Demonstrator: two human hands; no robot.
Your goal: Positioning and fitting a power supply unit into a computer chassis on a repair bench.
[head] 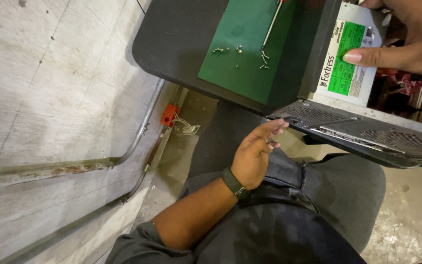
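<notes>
Under right hand (411, 44), green rectangular label (346, 58)

right hand (411, 44) cut off at top edge, computer case (367, 132) running off right, screws (240, 54) too small

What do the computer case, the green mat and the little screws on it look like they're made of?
The computer case looks like sheet metal painted black: thin, stiff panels punched with vent holes. The green mat seems to be rubber or soft plastic, flat and matte with no glare, though the look leaves that open. The screws appear to be bright metal, glinting silver. The left hand reaches the case's edge.
</notes>
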